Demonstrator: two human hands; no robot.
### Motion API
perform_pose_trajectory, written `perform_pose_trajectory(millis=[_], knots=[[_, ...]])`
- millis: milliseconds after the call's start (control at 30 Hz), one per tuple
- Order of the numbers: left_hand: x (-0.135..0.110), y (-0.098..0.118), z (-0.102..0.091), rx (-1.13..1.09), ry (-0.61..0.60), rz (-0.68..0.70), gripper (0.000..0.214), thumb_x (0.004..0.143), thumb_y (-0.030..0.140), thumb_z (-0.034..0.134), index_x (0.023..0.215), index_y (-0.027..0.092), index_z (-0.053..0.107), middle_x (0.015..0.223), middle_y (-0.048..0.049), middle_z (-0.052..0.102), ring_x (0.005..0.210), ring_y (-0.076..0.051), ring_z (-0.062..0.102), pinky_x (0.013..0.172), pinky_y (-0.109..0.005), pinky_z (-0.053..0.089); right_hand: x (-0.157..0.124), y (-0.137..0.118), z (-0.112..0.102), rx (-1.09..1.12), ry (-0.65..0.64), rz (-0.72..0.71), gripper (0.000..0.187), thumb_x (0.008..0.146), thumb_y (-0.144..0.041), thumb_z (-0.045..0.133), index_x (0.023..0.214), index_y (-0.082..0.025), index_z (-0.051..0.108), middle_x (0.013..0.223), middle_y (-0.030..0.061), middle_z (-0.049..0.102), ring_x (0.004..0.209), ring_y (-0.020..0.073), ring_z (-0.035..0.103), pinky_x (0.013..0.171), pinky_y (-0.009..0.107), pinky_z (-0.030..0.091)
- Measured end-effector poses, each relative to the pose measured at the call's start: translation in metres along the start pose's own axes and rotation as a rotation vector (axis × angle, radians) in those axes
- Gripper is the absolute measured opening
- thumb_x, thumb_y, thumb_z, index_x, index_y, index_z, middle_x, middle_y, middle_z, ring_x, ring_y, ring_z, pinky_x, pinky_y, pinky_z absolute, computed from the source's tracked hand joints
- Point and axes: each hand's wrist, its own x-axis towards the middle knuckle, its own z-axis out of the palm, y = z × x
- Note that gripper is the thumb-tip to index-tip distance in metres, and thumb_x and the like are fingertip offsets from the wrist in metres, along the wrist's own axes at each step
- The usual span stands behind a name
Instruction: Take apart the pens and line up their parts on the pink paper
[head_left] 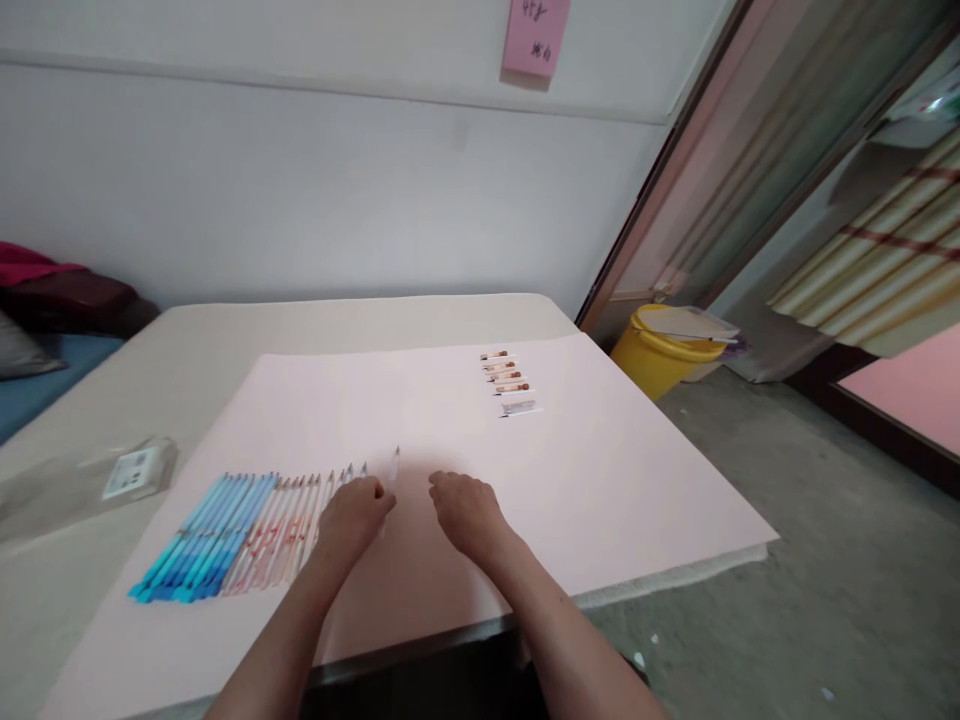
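Observation:
Near the front middle of the table, my left hand point(360, 510) is closed around a slim white pen point(394, 468), whose pointed tip faces away from me. My right hand point(466, 508) hovers just to the right, apart from the pen, fingers loosely extended toward the left with nothing visible in them. Left of my hands lies a row of blue pens point(214, 530), side by side with tips pointing away. Beside them are pens with red-pink patterns point(281, 530), then several paler pens point(330, 490) partly hidden by my left hand and forearm.
Several pens with brown figures point(508, 377) lie farther back right, with one white-and-grey pen point(519, 408) below them. Pink paper point(600, 480) covers the table. A clear plastic bag point(97, 485) lies left. A yellow bucket point(660, 355) stands beyond the right edge.

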Motion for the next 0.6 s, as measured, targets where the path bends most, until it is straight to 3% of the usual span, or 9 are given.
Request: perform_pose_trajectory(millis=[67,167,300,367,467,533,600], knots=[[-0.001,0.006,-0.002,-0.163,0.005,0.034,0.027,0.072,0.033,0.044,0.055,0.018,0.057,0.054,-0.0047,0.058,0.057,-0.017,0.054,0.053,-0.027,0.031,0.002,-0.002,0.002,0.221,0.044,0.011,0.029,0.088,-0.024,0.037,0.107,-0.018,0.058,0.094,0.0102,0.067,0.089,0.0212,0.061,0.074,0.033,0.042],[-0.007,0.016,-0.003,-0.428,-0.028,0.061,0.029,0.074,0.037,0.044,0.059,0.017,0.059,0.046,-0.0001,0.051,0.047,-0.015,0.049,0.048,-0.026,0.03,0.007,-0.006,0.008,0.721,0.051,0.02,0.031,0.085,-0.028,0.04,0.109,-0.017,0.057,0.091,0.008,0.067,0.085,0.0174,0.061,0.072,0.029,0.044],[-0.02,0.025,-0.002,-0.629,-0.066,0.154,0.03,0.076,0.037,0.044,0.058,0.017,0.059,0.044,0.0018,0.049,0.044,-0.012,0.046,0.047,-0.025,0.031,0.009,-0.015,0.015,1.209,-0.009,0.113,0.025,0.078,-0.032,0.05,0.095,-0.016,0.06,0.078,0.0037,0.065,0.071,0.0143,0.061,0.061,0.025,0.045],[-0.023,0.025,-0.004,-0.718,-0.052,0.153,0.029,0.076,0.036,0.047,0.06,0.017,0.061,0.042,0.0026,0.048,0.043,-0.012,0.045,0.048,-0.025,0.031,0.008,-0.018,0.014,1.332,-0.009,0.156,0.023,0.074,-0.033,0.056,0.088,-0.016,0.06,0.074,0.0026,0.064,0.068,0.0137,0.061,0.058,0.023,0.044],[-0.023,0.02,-0.008,-0.976,0.06,0.013,0.021,0.072,0.035,0.056,0.069,0.016,0.063,0.048,0.0023,0.053,0.047,-0.011,0.049,0.05,-0.025,0.035,0.007,-0.019,0.01,1.444,-0.055,0.207,0.024,0.07,-0.034,0.06,0.084,-0.015,0.059,0.071,0.0024,0.063,0.056,0.0101,0.057,0.049,0.02,0.038],[-0.022,0.017,-0.011,-1.276,0.088,-0.087,0.021,0.069,0.033,0.061,0.081,0.017,0.064,0.066,-0.0019,0.063,0.06,-0.013,0.057,0.059,-0.026,0.042,0.007,-0.019,0.008,1.477,-0.135,0.209,0.024,0.072,-0.036,0.058,0.082,-0.014,0.059,0.062,0.0001,0.06,0.041,0.0055,0.046,0.039,0.018,0.027],[-0.021,0.016,-0.013,-1.583,-0.009,-0.108,0.027,0.069,0.03,0.065,0.093,0.016,0.062,0.088,-0.0084,0.067,0.078,-0.017,0.062,0.07,-0.031,0.046,0.007,-0.02,0.008,1.493,-0.227,0.196,0.026,0.074,-0.038,0.054,0.078,-0.013,0.059,0.051,-0.0034,0.052,0.033,0.003,0.032,0.035,0.019,0.016]])
